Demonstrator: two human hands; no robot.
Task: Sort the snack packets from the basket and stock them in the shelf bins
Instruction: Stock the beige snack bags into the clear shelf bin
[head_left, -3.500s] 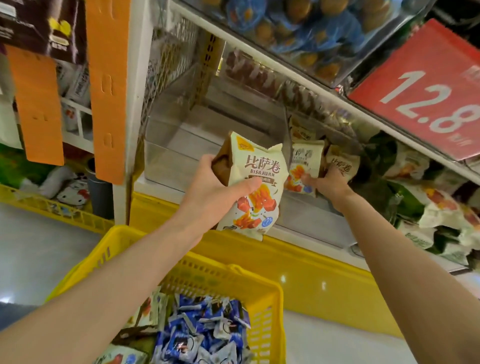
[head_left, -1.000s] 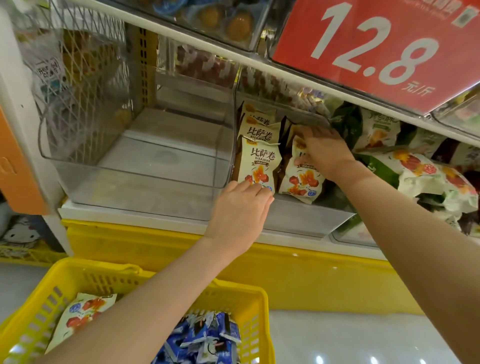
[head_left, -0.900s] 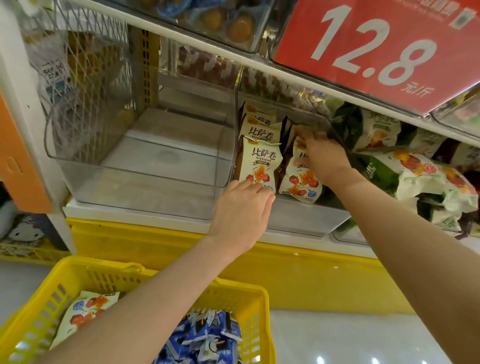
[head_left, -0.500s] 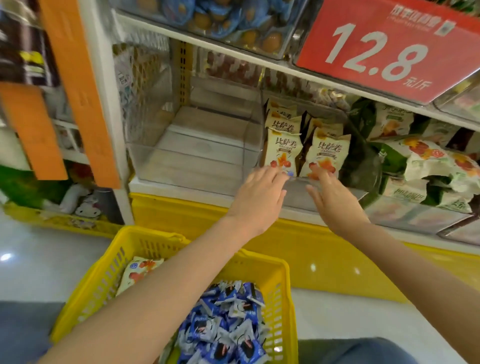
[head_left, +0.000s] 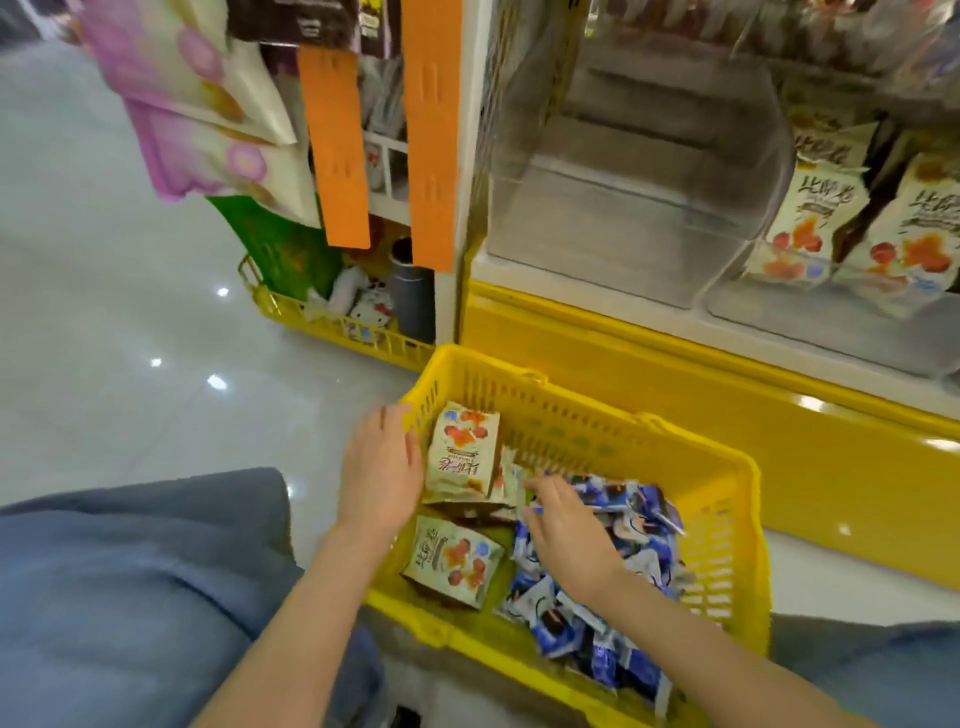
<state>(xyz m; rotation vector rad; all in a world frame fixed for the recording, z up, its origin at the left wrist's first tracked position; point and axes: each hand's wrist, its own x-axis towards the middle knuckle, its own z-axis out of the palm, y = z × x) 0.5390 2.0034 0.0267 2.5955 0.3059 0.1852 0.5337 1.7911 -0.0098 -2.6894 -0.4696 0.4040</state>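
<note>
A yellow basket (head_left: 571, 415) stands on the floor before the shelf. It holds two cream snack packets, the upper packet (head_left: 463, 452) and the lower packet (head_left: 451, 564), beside a heap of several blue packets (head_left: 628, 525). My left hand (head_left: 382, 467) lies against the upper cream packet's left side at the basket's rim, fingers fairly straight. My right hand (head_left: 566, 530) reaches over the blue packets, fingertips at that cream packet's right edge. On the shelf, an empty clear bin (head_left: 623, 197) stands left of a bin of cream packets (head_left: 815, 218).
The yellow shelf base (head_left: 701, 384) runs just behind the basket. Orange strips (head_left: 335, 145) and hanging purple bags (head_left: 197, 104) are at upper left, above a low yellow rack (head_left: 363, 332) of small goods. My knee in blue cloth (head_left: 130, 582) is left of the basket.
Both hands have dropped from the shelf bin down into the basket, empty. The view has tilted down and left, so the basket fills the lower middle.
</note>
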